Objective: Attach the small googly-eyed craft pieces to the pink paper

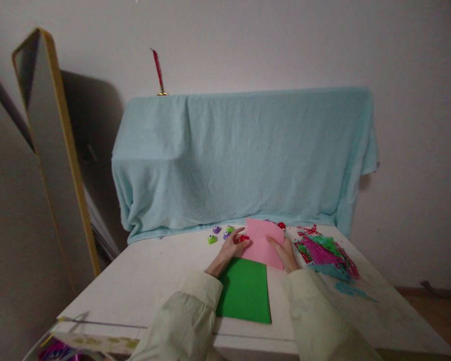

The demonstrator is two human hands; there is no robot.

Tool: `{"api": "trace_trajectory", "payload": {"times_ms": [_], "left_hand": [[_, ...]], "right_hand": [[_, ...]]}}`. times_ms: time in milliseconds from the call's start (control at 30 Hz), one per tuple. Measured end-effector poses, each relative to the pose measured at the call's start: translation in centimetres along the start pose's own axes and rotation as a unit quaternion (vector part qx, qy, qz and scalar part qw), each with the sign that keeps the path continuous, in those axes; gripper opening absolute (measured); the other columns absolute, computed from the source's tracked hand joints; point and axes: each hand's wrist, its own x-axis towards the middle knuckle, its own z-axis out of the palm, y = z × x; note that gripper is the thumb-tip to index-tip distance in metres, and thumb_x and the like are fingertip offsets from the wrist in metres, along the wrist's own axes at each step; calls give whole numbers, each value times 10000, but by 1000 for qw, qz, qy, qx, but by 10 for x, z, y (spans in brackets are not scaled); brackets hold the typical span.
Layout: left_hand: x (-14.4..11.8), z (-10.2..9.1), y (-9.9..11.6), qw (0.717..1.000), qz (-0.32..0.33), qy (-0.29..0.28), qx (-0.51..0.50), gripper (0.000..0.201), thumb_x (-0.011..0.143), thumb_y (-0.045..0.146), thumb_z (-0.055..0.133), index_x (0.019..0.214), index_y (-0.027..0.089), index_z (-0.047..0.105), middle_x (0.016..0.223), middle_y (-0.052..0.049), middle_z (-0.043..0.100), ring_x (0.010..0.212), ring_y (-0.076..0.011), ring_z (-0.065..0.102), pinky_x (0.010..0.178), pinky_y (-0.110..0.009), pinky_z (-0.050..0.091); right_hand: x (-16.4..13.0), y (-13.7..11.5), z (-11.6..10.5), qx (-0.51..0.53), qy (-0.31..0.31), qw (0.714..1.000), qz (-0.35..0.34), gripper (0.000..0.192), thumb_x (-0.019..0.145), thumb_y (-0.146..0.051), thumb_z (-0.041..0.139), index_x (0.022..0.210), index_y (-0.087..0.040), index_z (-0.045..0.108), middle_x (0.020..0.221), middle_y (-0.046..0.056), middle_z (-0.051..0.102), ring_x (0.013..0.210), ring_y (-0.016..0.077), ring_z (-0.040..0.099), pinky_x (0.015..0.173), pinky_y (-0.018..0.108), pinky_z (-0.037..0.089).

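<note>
- The pink sheet [258,245] is raised slightly tilted between the 2 hands, above the white table [154,276], its lower left part overlapping the green sheets.
- At its left edge, the left hand [233,245] grips a small red object [244,238], thumb and fingers curled about it; whether the paper's edge sits inside it, I cannot tell.
- The right hand [284,253] pinches the sheet's right side, thumb flat on top and the other fingers hidden beneath.
- The green sheets [244,293] lie neatly stacked just below, between the 2 pale green sleeves [188,311].
- Near the left hand stand 4 little eyed figures, 2 green and 2 purple, among them a green figure [212,239] at the far left.
- Behind the pink sheet's top edge, a red figure [281,225] shows partly.
- To the right lies a loose pile of perforated sheets [323,255] in magenta, green, red and blue, with blue scraps [349,289] beside it.
- A light blue cloth [248,155] hangs behind the table; a gold-framed mirror [58,90] leans at left against the wall [417,125].
</note>
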Motion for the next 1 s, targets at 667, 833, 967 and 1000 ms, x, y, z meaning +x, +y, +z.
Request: {"api": "trace_trajectory", "payload": {"times_ms": [667,833,967,1000], "left_hand": [[-1,0,-2,999,12,7,53,505,629,379,773,1046,132,634,1018,-125,659,914,-222,616,848,-331,451],[2,-3,-6,999,17,-8,46,483,630,390,770,1017,130,641,986,-117,664,881,-207,619,828,-314,452],[2,-2,-5,999,26,-15,46,467,632,386,768,1005,132,643,973,-107,661,869,-198,613,818,-306,449],[2,-2,-5,998,27,-14,46,463,628,386,770,996,135,645,963,-102,662,864,-197,612,816,-304,448]], "right_hand": [[1,1,-1,5,-9,1000,-29,424,572,-418,769,892,-148,704,844,93,725,799,275,665,671,350,538],[4,6,-1,-22,-21,999,-22,454,618,-448,739,945,-137,692,920,107,718,818,280,668,661,346,542],[7,10,-1,-34,-17,999,-27,460,630,-464,731,957,-142,688,938,109,716,829,277,668,660,336,542],[6,10,-2,-33,-20,999,-27,459,634,-470,727,955,-144,689,935,109,716,825,277,670,654,334,542]]}}
